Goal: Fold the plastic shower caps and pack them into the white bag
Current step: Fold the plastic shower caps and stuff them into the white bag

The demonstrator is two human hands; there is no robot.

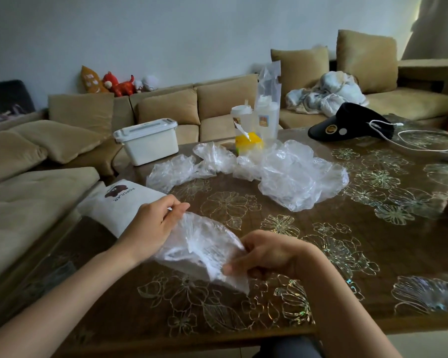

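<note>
Both hands hold one clear plastic shower cap [199, 244] just above the near part of the brown flowered table [334, 254]. My left hand [153, 223] pinches its upper left edge. My right hand [267, 254] grips its lower right end with curled fingers. The white bag [119, 205], printed with a brown bear and the word POPULAR, lies flat at the table's left edge, partly behind my left hand. Several more crumpled clear caps [295, 174] lie heaped across the middle of the table, one [171, 171] further to the left.
A white lidded box [150, 140] stands at the far left corner. Clear bottles in plastic wrap [264, 117] and a yellow item [248, 142] stand behind the caps. A black visor [347, 122] and white cable [422, 140] lie far right. Sofas surround the table.
</note>
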